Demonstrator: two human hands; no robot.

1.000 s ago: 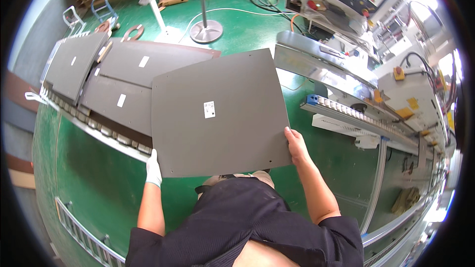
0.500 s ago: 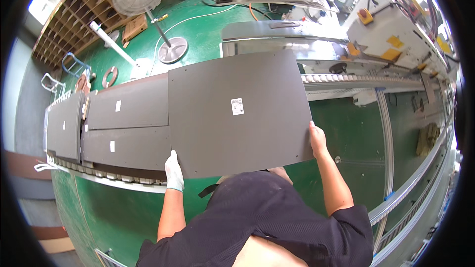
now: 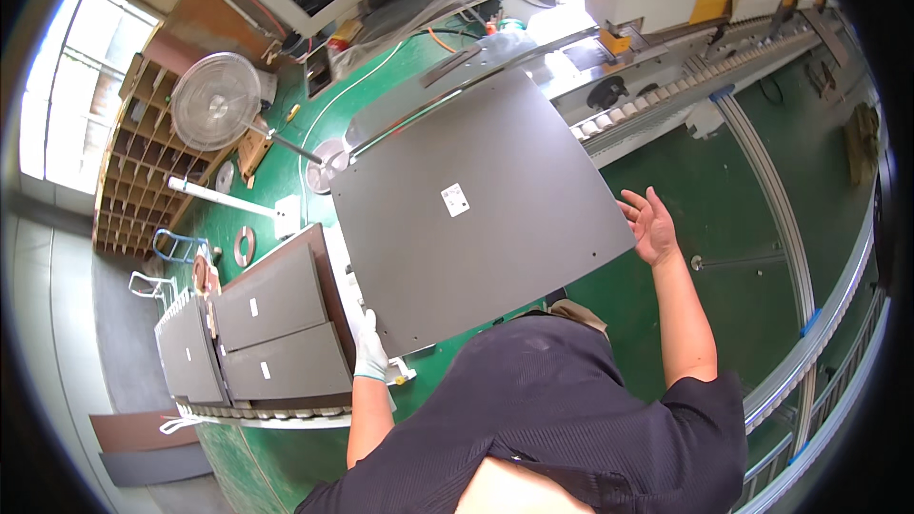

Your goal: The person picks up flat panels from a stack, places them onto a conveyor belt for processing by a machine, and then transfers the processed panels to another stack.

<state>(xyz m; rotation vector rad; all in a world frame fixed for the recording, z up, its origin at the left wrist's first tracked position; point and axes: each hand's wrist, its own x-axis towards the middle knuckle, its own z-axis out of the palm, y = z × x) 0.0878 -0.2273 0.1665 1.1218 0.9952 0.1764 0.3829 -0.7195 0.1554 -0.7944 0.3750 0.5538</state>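
Your left hand (image 3: 370, 347) holds the grey board (image 3: 486, 252), fingertips hidden under; your right hand (image 3: 653, 231) spreads loosely, touching or not, I can't tell

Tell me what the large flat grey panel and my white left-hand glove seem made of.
Large flat grey panel: probably laminated board, matte, from its even, dull face and small corner holes; painted metal is possible.
White close-fitting glove: likely thin knitted fabric, matte, from its soft, snug look.
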